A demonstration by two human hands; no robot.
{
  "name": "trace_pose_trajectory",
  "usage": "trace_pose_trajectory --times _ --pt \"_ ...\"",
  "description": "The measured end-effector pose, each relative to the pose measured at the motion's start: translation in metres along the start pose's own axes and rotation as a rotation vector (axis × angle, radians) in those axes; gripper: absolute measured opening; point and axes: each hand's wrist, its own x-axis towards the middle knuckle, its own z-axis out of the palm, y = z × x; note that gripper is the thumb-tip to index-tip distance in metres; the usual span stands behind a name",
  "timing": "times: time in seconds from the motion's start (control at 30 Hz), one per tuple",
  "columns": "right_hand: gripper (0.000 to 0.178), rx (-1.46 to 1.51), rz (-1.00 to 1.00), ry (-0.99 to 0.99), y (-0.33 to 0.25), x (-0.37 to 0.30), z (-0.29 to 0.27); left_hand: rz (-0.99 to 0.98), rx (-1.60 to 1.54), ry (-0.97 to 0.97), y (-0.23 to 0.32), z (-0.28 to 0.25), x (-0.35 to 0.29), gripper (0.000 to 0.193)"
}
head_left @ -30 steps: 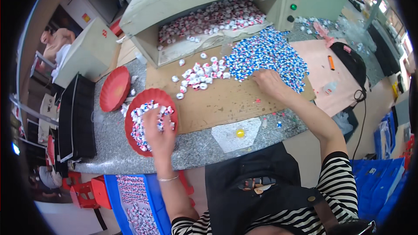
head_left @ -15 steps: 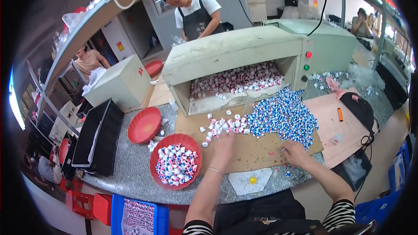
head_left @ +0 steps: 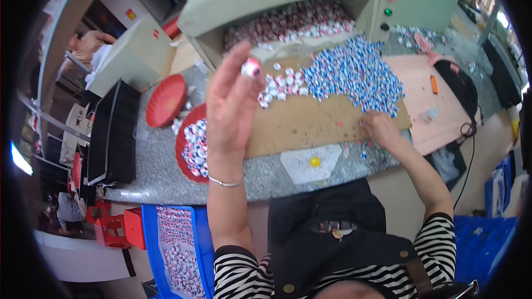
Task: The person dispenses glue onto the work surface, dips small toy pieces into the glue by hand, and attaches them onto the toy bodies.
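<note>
our counter (head_left: 158, 158) spreads speckled grey, with a pale green machine (head_left: 257, 1) standing at its back, its mouth full of white, pink-marked pieces. before it we have a brown cardboard sheet (head_left: 307, 127) bearing a broad blue-and-white heap (head_left: 360, 75) and, left of that, a smaller cluster of white-and-pink pieces (head_left: 284, 84).

the piece (head_left: 251, 68) we hold up is small and rounded, white with a pinkish-red patch and a dark spot toward its lower right.

half a second ago our left hand (head_left: 226, 108) was down at the cluster; now it is raised, the piece with it, and it hides the right part of the red bowl (head_left: 180, 149) of mixed pieces. that bowl was in full view before. our right hand (head_left: 381, 128) remains by the lower edge of the blue-and-white heap, much as it was.

the piece sits near the tips of our left grip, between thumb and fingers, which are closed only to its width and cover part of it. our right grip is curled, fingertips drawn in near the cardboard; something tiny shows there, and we cannot tell whether it is held.
</note>
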Motion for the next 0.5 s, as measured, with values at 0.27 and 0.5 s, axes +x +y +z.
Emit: trace_pose_trajectory --times 0.27,0.5 --pt "0.013 0.394 -0.266 -0.065 -0.079 -0.003 -0.020 -0.512 -0.615 0.362 -0.134 -0.057 -0.172 0.026" --pt "0.017 0.375 -0.403 -0.206 -0.116 -0.011 -0.005 -0.541 -0.385 0.337 -0.117 -0.063 -0.189 0.027"
